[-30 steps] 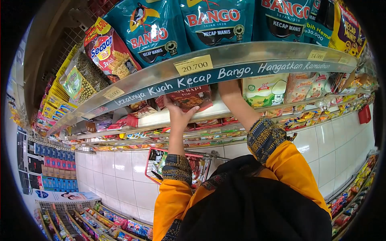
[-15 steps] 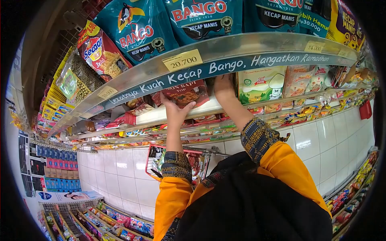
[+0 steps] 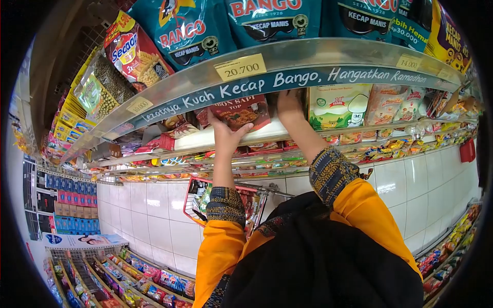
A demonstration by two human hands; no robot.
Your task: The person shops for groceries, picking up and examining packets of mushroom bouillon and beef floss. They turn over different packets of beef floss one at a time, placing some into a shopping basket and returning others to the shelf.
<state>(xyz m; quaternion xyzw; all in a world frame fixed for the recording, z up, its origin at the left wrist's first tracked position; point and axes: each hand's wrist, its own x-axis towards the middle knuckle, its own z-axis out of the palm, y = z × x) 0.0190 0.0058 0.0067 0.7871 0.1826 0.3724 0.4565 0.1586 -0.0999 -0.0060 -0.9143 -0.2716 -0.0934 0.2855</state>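
Observation:
A dark red packet of beef floss (image 3: pixel 240 114), lettered "BON SAPI TOP", stands at the shelf front under the overhanging label strip. My left hand (image 3: pixel 229 137) grips its lower left side, thumb across the front and fingers at the left edge. To the right of the packet, my right hand (image 3: pixel 290 107) reaches into the shelf beneath the strip; its fingers are hidden in shadow. Close to its right side stands a green and white pack (image 3: pixel 336 107) with a mushroom figure.
A transparent shelf edge (image 3: pixel 328 55) with price tags runs just above my hands. Teal soy sauce pouches (image 3: pixel 272 23) fill the shelf above. Below stands a red-rimmed shopping basket (image 3: pixel 186 203) with goods. More racks (image 3: pixel 97 262) line the aisle's other side.
The view has shifted slightly, so the upper shelf sits a little further right. My left hand keeps its grip on the packet, and my right hand stays inside the shelf.

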